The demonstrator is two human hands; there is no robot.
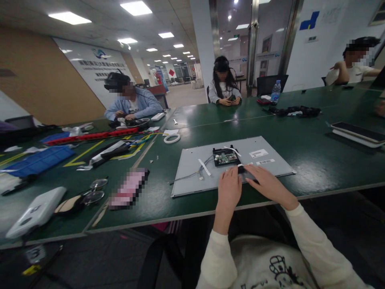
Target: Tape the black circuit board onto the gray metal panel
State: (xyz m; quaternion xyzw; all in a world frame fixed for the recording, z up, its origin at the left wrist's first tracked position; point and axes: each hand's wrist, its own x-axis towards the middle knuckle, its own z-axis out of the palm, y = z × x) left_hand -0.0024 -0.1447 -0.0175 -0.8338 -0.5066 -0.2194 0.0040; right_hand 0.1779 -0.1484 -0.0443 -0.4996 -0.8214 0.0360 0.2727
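A flat grey panel (189, 164), apparently the back of a display, lies on the green table in front of me. A small green circuit board (225, 157) sits in a black frame on it, with grey cables (197, 173) trailing left. My left hand (230, 185) rests on the panel's near edge, fingers extended and close together. Beside it my right hand (267, 182) reaches in from the right, fingers stretched and thumb apart. Between the fingertips is a black strip (241, 169) with a white end; its lower part is partly hidden by my hands.
At left lie a pink phone-like object (129, 188), glasses (94, 192), a white device (37, 210) and a blue tray (40, 160). A white tape ring (172, 139) lies beyond. Stacked tablets (357, 134) are at right. Three people sit around the table.
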